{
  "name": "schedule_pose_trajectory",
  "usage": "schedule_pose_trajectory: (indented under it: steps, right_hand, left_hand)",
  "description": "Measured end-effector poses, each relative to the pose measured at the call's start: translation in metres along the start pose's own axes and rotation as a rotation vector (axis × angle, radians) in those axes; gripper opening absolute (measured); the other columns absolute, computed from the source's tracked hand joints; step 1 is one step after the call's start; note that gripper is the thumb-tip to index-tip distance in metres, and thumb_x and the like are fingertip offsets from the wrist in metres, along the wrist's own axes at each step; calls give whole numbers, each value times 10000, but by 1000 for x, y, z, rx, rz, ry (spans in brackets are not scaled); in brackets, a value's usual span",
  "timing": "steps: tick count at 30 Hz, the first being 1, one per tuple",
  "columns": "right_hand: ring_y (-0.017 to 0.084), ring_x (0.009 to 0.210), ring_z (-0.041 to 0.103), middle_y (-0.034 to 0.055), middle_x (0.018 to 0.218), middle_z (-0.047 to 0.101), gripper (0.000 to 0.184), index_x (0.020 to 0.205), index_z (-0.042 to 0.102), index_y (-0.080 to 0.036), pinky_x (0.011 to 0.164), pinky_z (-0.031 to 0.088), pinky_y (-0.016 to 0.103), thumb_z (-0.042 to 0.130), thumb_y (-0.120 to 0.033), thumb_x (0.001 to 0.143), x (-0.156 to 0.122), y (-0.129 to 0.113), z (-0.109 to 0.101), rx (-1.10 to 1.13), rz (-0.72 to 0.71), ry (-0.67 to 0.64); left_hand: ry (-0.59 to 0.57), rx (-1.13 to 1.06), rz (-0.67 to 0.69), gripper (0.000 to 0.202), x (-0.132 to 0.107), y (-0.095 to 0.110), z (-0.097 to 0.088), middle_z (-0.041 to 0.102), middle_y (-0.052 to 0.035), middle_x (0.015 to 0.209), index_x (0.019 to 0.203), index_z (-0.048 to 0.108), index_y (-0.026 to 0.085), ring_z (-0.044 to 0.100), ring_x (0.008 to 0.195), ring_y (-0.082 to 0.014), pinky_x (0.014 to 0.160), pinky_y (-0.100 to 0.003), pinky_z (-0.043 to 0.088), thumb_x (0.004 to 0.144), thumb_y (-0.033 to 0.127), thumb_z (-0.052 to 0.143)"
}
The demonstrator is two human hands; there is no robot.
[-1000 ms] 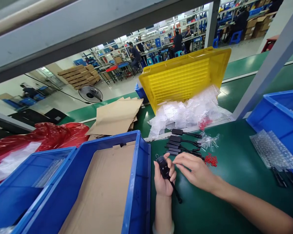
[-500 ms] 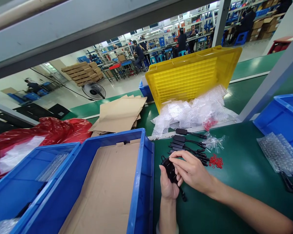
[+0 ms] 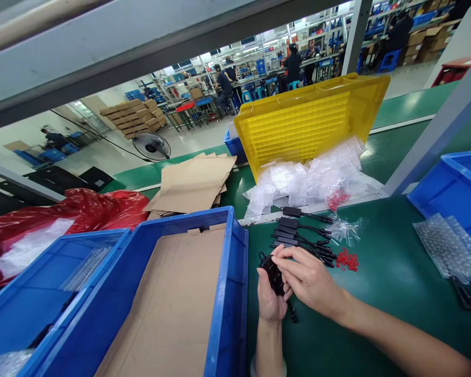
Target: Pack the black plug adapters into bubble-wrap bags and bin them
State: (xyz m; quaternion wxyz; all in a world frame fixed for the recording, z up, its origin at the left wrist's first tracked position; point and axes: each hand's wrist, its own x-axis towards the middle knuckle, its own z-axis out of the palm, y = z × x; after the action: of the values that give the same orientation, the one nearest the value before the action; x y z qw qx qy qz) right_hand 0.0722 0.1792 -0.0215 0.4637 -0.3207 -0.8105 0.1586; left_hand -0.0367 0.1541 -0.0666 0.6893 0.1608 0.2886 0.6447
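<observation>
A black, box-shaped device with a short cable (image 3: 273, 274) lies in my left hand (image 3: 270, 302), whose fingers and palm are closed around it. My right hand (image 3: 308, 280) is over the device's upper edge, thumb and fingertips pinched together against its face. Whatever is between those fingertips is too small or hidden to make out. Just beyond my hands, several similar black boxes with cables (image 3: 288, 224) lie in a row on the green table (image 3: 380, 251). Beside their cable ends is a small heap of red rings (image 3: 347, 259).
A blue crate lined with cardboard (image 3: 227, 293) stands close on the left. Clear plastic bags (image 3: 347, 230) lie past the rings. Bubble-wrap bags (image 3: 310, 178) spill from a tilted yellow bin (image 3: 310, 123). At right, bubble-wrap (image 3: 449, 246) hangs from another blue crate (image 3: 451, 183).
My right fingertips have shifted slightly on the device, and its dangling cable end has moved a little. Otherwise the scene is the same.
</observation>
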Motion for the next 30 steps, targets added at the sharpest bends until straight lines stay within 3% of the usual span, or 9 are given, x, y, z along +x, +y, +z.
schedule_pose_trajectory:
  steps: [10,13,16,18,20,24,30]
  right_hand:
    - [199,903,589,98,1006,621,265,1036,673,-188,745,543,344,444,-99,936,-9,-8,-4,37,18,-82]
    - [200,959,599,107,1056,619,290,1102,646,-173,779,551,340,431,-80,931,-6,-5,-5,44,35,-14]
    - [198,965,600,99,1075,620,308,1112,640,-190,792,555,341,433,-66,921,-2,-1,-5,30,37,-7]
    - [200,958,600,97,1074,621,307,1110,638,-194,788,556,345,433,-66,921,-1,0,-5,12,30,-14]
    - [208,972,599,102,1068,623,299,1106,637,-180,796,554,351,430,-66,922,-1,-1,-4,-6,15,-21]
    - [209,964,599,111,1057,620,303,1115,634,-160,782,548,343,417,-66,925,-3,-4,-3,-19,14,-34]
    - [194,920,579,84,1003,609,228,970,683,-203,781,528,333,478,-113,924,-8,-13,-5,58,31,-118]
  left_hand:
    - [-12,25,7,611,-2,9,8,495,35,603,1074,680,171,306,405,-21,333,-122,270,711,662,661]
    - [-10,24,-11,560,-2,7,8,475,35,546,875,699,141,321,397,-26,325,-118,268,679,666,687]
    - [-35,28,-47,590,-2,4,6,408,35,459,600,620,109,330,381,-29,322,-116,264,663,693,678]
    - [-43,28,-53,608,-2,3,5,397,33,446,551,588,108,329,375,-28,322,-117,266,661,700,673]
    - [-26,15,-32,573,-2,4,5,423,34,482,664,649,113,332,384,-29,321,-115,268,671,685,679]
    - [2,20,-9,641,-2,6,7,442,49,543,1081,671,165,324,404,-35,327,-116,269,689,672,675]
    - [-8,58,32,656,-1,10,7,543,7,694,1160,643,170,333,439,-32,343,-136,275,737,671,627]
